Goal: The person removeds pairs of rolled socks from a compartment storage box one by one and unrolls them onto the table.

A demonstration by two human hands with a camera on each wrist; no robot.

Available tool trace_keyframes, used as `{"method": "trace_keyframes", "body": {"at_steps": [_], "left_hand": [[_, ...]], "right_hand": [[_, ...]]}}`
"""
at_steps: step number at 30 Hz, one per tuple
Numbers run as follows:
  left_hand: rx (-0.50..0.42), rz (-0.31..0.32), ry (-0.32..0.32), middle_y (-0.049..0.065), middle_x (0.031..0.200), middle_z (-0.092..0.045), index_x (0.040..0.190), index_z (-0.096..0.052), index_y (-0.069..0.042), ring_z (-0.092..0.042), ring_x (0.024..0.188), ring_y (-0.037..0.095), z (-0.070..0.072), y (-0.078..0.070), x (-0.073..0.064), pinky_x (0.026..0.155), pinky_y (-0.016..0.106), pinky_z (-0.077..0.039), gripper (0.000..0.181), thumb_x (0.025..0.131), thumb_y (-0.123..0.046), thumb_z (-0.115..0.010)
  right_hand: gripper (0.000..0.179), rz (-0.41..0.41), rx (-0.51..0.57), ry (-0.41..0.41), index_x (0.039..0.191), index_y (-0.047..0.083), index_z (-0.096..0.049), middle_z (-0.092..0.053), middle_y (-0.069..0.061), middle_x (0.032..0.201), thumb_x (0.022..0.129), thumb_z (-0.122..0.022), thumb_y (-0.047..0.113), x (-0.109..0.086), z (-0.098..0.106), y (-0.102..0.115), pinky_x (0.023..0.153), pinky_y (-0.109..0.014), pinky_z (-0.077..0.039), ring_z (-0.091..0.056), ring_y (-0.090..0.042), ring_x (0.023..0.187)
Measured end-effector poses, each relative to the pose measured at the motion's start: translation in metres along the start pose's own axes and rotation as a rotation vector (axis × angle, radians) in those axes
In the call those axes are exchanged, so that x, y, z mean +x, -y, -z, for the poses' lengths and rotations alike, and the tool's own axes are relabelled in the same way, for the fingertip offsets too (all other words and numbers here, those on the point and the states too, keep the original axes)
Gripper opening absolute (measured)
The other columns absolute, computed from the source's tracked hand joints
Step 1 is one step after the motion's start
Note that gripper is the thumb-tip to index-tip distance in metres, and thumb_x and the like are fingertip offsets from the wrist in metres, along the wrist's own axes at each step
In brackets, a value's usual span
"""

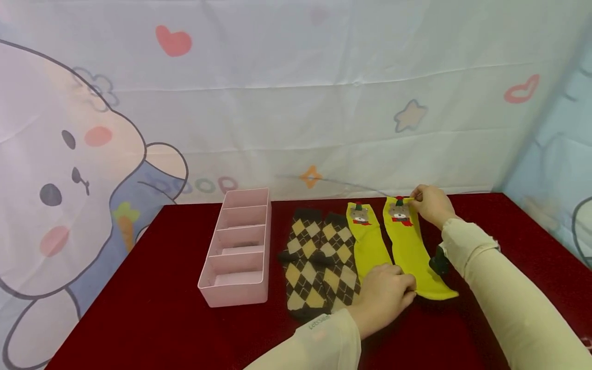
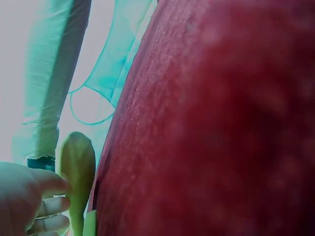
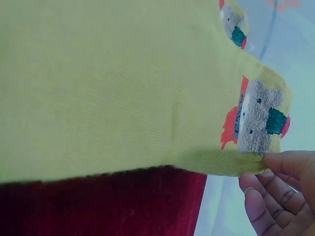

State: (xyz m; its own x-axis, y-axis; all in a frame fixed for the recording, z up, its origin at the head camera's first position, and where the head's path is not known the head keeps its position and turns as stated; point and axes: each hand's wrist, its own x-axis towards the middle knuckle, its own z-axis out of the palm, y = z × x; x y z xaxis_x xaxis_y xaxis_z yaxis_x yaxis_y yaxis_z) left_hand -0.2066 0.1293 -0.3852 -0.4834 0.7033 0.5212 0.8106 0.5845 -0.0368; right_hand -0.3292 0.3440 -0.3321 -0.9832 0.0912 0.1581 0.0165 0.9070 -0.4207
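Two yellow socks with bear faces lie side by side on a red cloth. At the cuff of the right yellow sock [image 1: 409, 246], my right hand [image 1: 433, 205] pinches the corner between thumb and fingers. The right wrist view shows that cuff, with its grey bear patch [image 3: 258, 118], stretched up from the cloth. My left hand [image 1: 384, 295] is at the lower end of the same sock, fingertips gripping its left edge. It covers the foot of the left yellow sock [image 1: 370, 246]. In the left wrist view, the fingers [image 2: 51, 206] meet the yellow fabric.
Left of the yellow pair lie two argyle socks [image 1: 302, 241], dark with tan diamonds. Farther left stands a pink box [image 1: 265, 257] divided into compartments. A printed curtain [image 1: 296, 103] hangs behind the red cloth [image 1: 152, 288]. A dark round thing [image 1: 439, 262] shows by the right sleeve.
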Motion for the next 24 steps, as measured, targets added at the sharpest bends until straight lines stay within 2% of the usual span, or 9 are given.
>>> {"method": "trace_keyframes", "body": {"at_steps": [8, 15, 24], "left_hand": [[-0.011, -0.010, 0.065, -0.017, 0.076, -0.062, 0.083, -0.069, -0.030, -0.053, 0.069, -0.001, -0.007, -0.001, 0.006, 0.065, 0.009, -0.037, 0.006, 0.088, -0.033, -0.067], [-0.031, -0.006, 0.066, -0.016, 0.080, -0.063, 0.085, -0.070, -0.030, -0.054, 0.072, -0.001, -0.012, -0.001, 0.005, 0.066, 0.008, -0.037, 0.005, 0.088, -0.033, -0.067], [-0.040, 0.003, 0.108, -0.015, 0.082, -0.061, 0.086, -0.071, -0.030, -0.052, 0.074, 0.000, -0.016, 0.001, 0.002, 0.066, 0.010, -0.035, 0.005, 0.088, -0.033, -0.068]], "right_hand": [[0.023, -0.025, 0.010, -0.004, 0.109, -0.006, -0.055, -0.060, -0.030, 0.110, 0.098, -0.052, 0.013, 0.000, -0.003, -0.011, 0.077, -0.045, -0.053, -0.061, -0.038, 0.089], [0.023, -0.022, 0.023, -0.009, 0.109, -0.007, -0.055, -0.060, -0.030, 0.109, 0.097, -0.053, 0.012, 0.001, -0.006, -0.017, 0.076, -0.046, -0.053, -0.061, -0.039, 0.089], [0.021, -0.022, 0.052, 0.002, 0.107, -0.008, -0.057, -0.061, -0.030, 0.105, 0.097, -0.052, 0.010, 0.005, -0.013, -0.019, 0.067, -0.034, -0.055, -0.063, -0.031, 0.080]]}}
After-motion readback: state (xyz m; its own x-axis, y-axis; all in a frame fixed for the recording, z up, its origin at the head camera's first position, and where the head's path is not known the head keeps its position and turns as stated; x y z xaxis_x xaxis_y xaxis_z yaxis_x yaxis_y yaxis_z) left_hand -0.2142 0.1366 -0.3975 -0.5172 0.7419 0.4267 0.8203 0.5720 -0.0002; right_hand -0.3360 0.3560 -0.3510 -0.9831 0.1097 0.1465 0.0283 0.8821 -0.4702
